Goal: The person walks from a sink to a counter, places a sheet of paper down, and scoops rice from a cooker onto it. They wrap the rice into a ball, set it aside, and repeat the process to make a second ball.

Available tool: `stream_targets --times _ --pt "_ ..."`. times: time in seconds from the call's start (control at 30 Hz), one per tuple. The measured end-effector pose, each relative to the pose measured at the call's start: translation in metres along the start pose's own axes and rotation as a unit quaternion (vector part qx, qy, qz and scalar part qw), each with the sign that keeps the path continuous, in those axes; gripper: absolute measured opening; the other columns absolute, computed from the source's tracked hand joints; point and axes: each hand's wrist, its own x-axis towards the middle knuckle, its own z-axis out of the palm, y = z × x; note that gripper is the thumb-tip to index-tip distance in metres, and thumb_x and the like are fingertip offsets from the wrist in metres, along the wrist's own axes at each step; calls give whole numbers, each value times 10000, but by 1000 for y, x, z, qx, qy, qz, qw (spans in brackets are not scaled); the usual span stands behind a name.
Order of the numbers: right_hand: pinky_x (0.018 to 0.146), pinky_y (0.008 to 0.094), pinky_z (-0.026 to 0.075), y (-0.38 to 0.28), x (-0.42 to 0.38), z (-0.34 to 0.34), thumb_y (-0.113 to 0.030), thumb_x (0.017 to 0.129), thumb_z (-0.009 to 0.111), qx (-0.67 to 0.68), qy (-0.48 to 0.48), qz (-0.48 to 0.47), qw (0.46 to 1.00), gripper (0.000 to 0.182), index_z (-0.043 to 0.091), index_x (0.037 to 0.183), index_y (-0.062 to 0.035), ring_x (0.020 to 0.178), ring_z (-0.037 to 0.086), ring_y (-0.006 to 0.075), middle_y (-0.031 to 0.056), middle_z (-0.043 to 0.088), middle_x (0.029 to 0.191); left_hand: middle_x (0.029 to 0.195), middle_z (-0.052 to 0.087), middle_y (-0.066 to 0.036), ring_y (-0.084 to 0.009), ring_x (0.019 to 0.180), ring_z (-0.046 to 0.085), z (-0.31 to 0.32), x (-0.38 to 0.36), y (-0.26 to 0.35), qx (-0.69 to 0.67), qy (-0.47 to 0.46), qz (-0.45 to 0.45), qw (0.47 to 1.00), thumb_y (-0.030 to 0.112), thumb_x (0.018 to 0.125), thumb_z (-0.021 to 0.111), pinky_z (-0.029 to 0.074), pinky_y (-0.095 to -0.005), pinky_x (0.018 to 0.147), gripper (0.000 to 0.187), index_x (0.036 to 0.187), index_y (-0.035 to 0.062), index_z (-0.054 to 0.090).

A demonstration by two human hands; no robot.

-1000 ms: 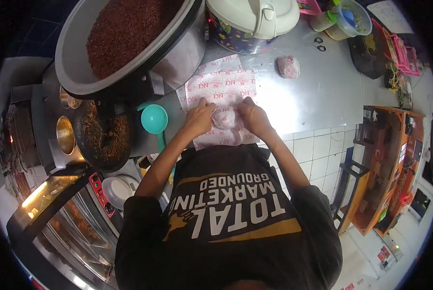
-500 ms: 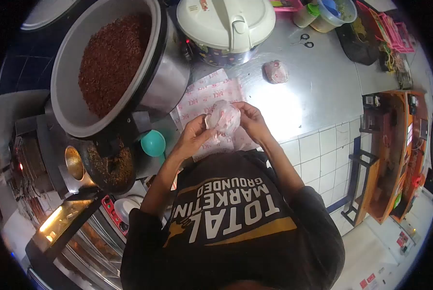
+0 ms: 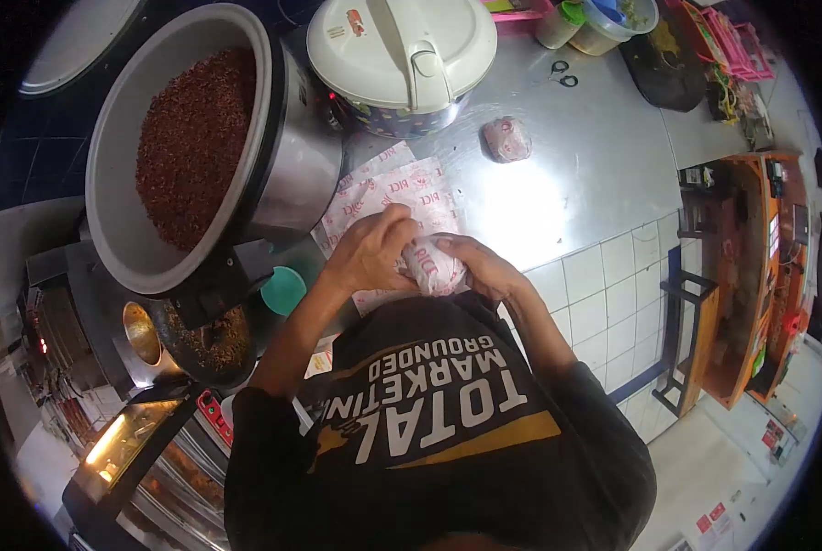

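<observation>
A paper-wrapped bundle (image 3: 433,266) with red "RICE" print is between my two hands, close to my shirt. My left hand (image 3: 372,250) is bent round its left side, fingers curled. On its right side my right hand (image 3: 481,264) is wrapped against it. Printed paper sheets (image 3: 411,186) lie on the metal counter (image 3: 595,156) under and beyond my hands. A second wrapped bundle (image 3: 507,140) rests on the counter farther off to the right.
At the left stands a large cooker (image 3: 108,156) of reddish-brown grains, beside a closed white-lidded rice cooker (image 3: 356,55). A green bowl (image 3: 283,291) is near my left forearm. Scissors (image 3: 563,73), a green-lidded jar (image 3: 558,26) and a black tray (image 3: 664,69) are farther back.
The bundle has come nearer my body and now looks more compact and rounded. My left hand has closed over its side, and my right hand has moved down around it. The view has shifted slightly.
</observation>
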Motion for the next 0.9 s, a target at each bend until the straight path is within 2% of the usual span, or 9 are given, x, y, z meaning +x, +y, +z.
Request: stream_targets --times 0.13,0.2,0.27,0.4,0.6,0.63,0.73,0.77,0.9 --pt "909 287 511 -6 -8 -39 -281 988 575 -163 40 -55 984 520 503 1383 50 1109 609 171 137 640 1239 1170 530 -183 -386 935 646 17 11 7 30 -36 -11 999 461 643 865 540 -466 804 805 1223 22 519" --pt "914 311 513 -15 -25 -87 -242 983 563 -208 153 -78 963 469 537 1362 32 1115 606 176 129 648 1226 1186 532 -194 -385 960 639 24 8 11 34 -8 -68 997 392 749 822 543 -450 800 687 1239 14 525" --pt "933 335 510 -52 -42 -105 -283 991 515 -267 280 -203 900 433 590 1299 13 1053 643 205 147 676 1166 1169 539 -188 -371 908 648 31 -6 19 50 26 -138 989 333 773 827 548 -439 785 641 1237 9 525" --pt "898 342 513 -111 -32 -187 -282 984 511 -295 459 -266 795 418 607 1256 21 1022 645 228 149 670 1124 1161 561 -240 -426 1019 601 36 -80 35 49 128 -290 947 183 852 721 521 -462 855 448 1216 -14 549" --pt "793 321 517 -133 46 -291 -292 922 543 -362 425 -276 782 428 661 1195 16 856 649 212 145 685 963 1133 538 -264 -438 1010 546 33 -202 53 204 255 -465 823 130 861 643 455 -519 878 412 1213 -46 521" --pt "876 417 493 -134 52 -301 -343 924 508 -426 418 -229 769 420 689 1177 -61 986 630 277 152 673 1030 1123 533 -263 -435 1010 544 33 -211 57 233 236 -510 794 135 861 640 452 -523 869 424 1222 -48 511" --pt "982 544 401 -125 55 -266 -391 934 466 -669 517 -185 501 404 694 1180 -168 1181 533 341 159 620 1203 1101 522 -265 -447 1046 530 33 -224 51 288 167 -590 736 175 847 653 449 -529 866 486 1239 -54 480" --pt "1041 623 293 -123 59 -279 -422 948 434 -625 535 -190 535 398 656 1237 -262 1282 431 366 145 546 1326 1114 524 -268 -455 1060 527 38 -234 42 286 133 -623 716 191 845 659 451 -529 871 493 1235 -53 482" --pt "1060 527 363 -135 49 -333 -289 951 527 -719 546 -153 402 326 645 1224 -157 1286 465 340 120 541 1390 1085 589 -280 -465 1048 572 54 -245 14 239 134 -638 720 269 836 691 464 -535 880 458 1140 -42 552"
